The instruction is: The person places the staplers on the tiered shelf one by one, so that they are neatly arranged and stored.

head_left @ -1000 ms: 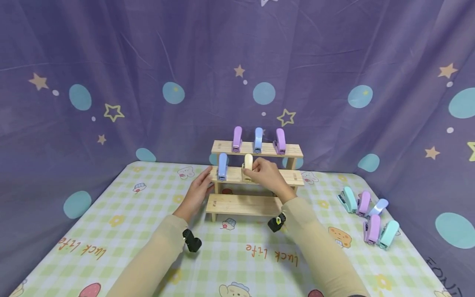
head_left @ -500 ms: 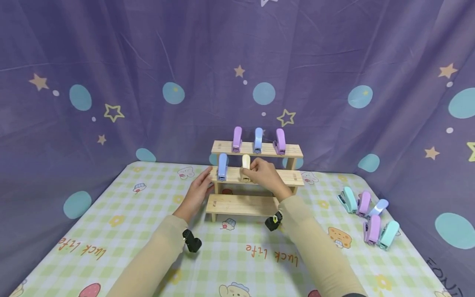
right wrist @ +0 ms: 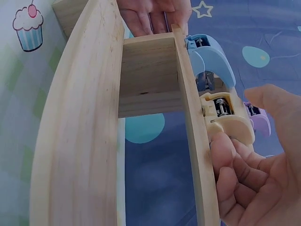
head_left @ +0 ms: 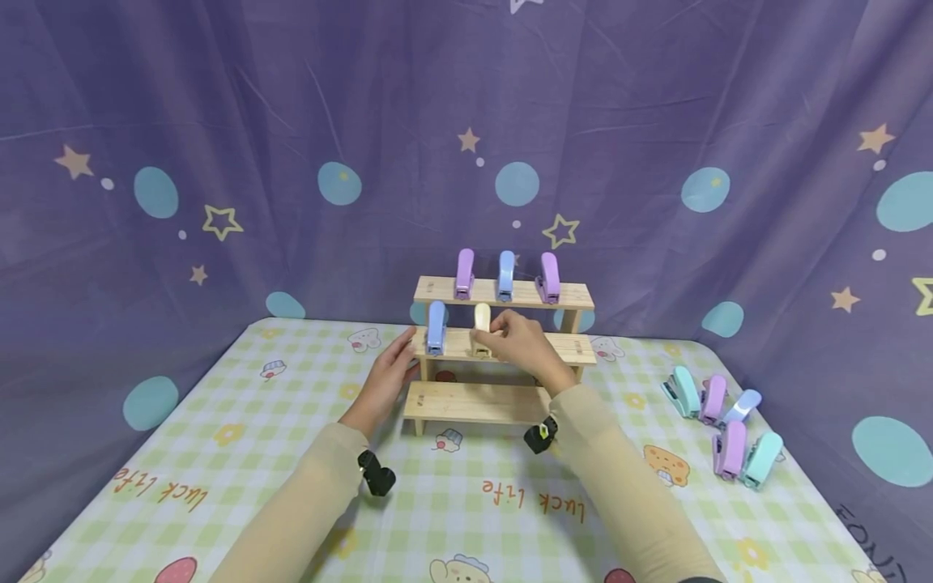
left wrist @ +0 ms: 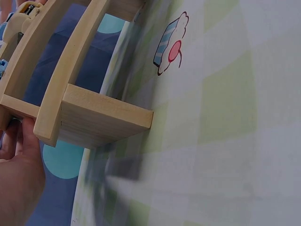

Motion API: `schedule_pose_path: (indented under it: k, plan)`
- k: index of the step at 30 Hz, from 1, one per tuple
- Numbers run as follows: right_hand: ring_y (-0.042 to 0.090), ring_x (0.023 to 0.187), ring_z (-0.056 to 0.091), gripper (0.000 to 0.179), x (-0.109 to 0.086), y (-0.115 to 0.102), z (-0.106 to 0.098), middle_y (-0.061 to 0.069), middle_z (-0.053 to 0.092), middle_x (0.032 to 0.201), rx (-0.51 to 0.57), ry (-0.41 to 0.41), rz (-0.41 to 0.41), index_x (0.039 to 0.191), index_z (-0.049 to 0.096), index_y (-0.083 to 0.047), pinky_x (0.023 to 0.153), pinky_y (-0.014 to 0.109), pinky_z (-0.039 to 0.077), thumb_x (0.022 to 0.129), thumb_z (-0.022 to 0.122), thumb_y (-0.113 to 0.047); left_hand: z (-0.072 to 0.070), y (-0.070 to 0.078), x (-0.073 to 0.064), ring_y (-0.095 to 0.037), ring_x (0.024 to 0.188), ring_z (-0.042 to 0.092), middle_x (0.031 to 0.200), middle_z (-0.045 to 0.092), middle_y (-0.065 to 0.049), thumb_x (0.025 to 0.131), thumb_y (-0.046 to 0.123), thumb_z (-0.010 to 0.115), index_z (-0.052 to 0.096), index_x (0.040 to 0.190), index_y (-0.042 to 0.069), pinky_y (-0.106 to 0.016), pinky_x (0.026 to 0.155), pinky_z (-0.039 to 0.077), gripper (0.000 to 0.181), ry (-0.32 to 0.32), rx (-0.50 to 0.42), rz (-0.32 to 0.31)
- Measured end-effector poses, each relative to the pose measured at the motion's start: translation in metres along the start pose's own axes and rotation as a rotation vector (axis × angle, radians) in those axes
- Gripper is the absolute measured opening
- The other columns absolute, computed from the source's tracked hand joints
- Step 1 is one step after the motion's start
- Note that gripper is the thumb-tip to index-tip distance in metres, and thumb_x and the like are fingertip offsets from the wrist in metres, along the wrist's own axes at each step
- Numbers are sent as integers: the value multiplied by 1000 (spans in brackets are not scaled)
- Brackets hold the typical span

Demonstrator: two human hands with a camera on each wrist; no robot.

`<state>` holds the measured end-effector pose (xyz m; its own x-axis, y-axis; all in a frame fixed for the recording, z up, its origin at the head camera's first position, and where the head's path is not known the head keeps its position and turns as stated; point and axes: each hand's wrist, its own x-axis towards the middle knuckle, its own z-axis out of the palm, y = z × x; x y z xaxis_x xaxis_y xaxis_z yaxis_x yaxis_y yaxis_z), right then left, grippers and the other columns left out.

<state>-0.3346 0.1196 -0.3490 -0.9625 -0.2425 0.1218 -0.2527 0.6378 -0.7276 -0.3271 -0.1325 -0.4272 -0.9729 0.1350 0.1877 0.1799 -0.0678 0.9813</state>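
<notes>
A wooden three-step display rack (head_left: 474, 402) stands on the table. On its middle step, my right hand (head_left: 526, 346) holds a cream-yellow stapler (head_left: 483, 317), upright on the board. In the right wrist view, curled fingers (right wrist: 223, 153) press one side of this stapler, while the thumb lies near its other side. Left of it stands a blue stapler (head_left: 436, 325). My left hand (head_left: 386, 379) touches the left end of the middle step with fairly straight fingers; in the left wrist view the fingertips are partly hidden behind the wood.
The top step bears a purple stapler (head_left: 464, 274), a blue stapler (head_left: 506, 275) and another purple stapler (head_left: 550, 277). Several staplers lie at the table's right, among them a mint-green stapler (head_left: 685, 392). A checked cloth (head_left: 291, 453) covers the table; a purple curtain (head_left: 408, 105) hangs behind.
My right hand has shifted the yellow stapler slightly left along the middle step, toward the blue one, then stayed nearly still. The left hand keeps its place at the rack's end.
</notes>
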Motion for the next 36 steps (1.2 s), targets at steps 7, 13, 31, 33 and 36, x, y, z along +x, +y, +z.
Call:
schedule_pose_path:
  k: [7, 13, 31, 33, 36]
  plan:
    - [21, 67, 63, 45, -11, 10, -10, 3, 68, 81, -55, 21, -22, 109, 61, -14, 60, 36, 53, 95, 62, -56, -1, -1, 0, -28, 143, 36, 162, 27, -10, 111, 23, 39, 25, 160, 12, -37, 116, 37, 52, -8, -16, -10]
    - [20, 61, 57, 43, -25, 21, -24, 5, 65, 84, -83, 39, -46, 112, 60, -11, 55, 34, 51, 96, 63, -52, -1, 1, 0, -24, 143, 37, 163, 26, -4, 111, 26, 39, 25, 160, 17, -38, 117, 36, 52, -17, 7, -16]
    - [17, 65, 59, 42, -74, 72, -71, 2, 67, 76, -201, 53, -20, 110, 60, -10, 58, 33, 49, 98, 61, -50, 0, 0, -1, -28, 142, 37, 161, 30, -10, 111, 24, 39, 25, 160, 14, -38, 117, 37, 52, -3, -13, -16]
    - [16, 66, 60, 40, -81, 79, -79, 1, 67, 77, -220, 66, -18, 109, 60, -9, 58, 33, 50, 98, 62, -47, 0, 0, -1, -29, 142, 37, 161, 29, -12, 111, 23, 39, 25, 160, 12, -39, 116, 37, 52, -6, -15, -6]
    - [16, 63, 60, 36, -92, 90, -89, 0, 66, 76, -235, 83, -8, 109, 61, -8, 56, 33, 50, 99, 63, -43, 0, 1, -1, -30, 142, 37, 160, 31, -13, 111, 21, 39, 26, 160, 12, -39, 117, 37, 51, -2, -20, 3]
